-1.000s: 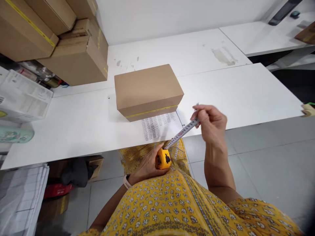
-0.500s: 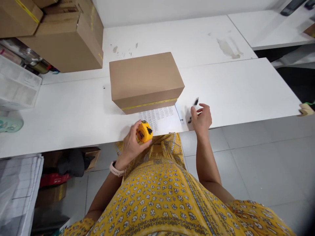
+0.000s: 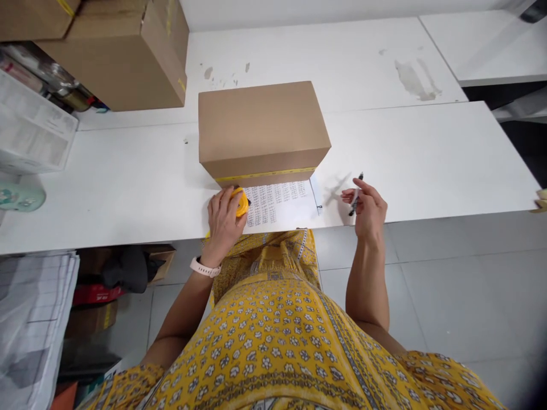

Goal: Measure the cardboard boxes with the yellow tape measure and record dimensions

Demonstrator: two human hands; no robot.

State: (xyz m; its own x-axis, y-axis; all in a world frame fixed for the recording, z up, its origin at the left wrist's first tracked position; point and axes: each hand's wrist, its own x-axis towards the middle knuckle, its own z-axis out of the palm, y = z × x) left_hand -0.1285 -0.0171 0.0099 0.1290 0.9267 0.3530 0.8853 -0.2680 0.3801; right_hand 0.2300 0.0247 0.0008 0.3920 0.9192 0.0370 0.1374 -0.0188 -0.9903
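Note:
A closed brown cardboard box [image 3: 261, 126] with a yellow tape strip stands on the white table [image 3: 427, 154]. A printed sheet of figures [image 3: 280, 203] lies in front of it at the table's near edge. My left hand [image 3: 223, 219] is closed round a yellow tape measure [image 3: 241, 202], resting it on the table beside the sheet's left edge. My right hand [image 3: 366, 208] hovers just right of the sheet and grips a dark pen [image 3: 355, 195] between its fingers.
Larger cardboard boxes [image 3: 123, 54] are stacked at the back left, with a white printed carton [image 3: 29, 128] and a pale green object [image 3: 19, 196] at the left edge. Papers [image 3: 34, 319] are piled below left. A second white table [image 3: 482, 42] stands back right.
The tape blade has retracted. My left hand moved the tape measure up from my lap onto the table. My right hand let go of the blade and picked up the pen.

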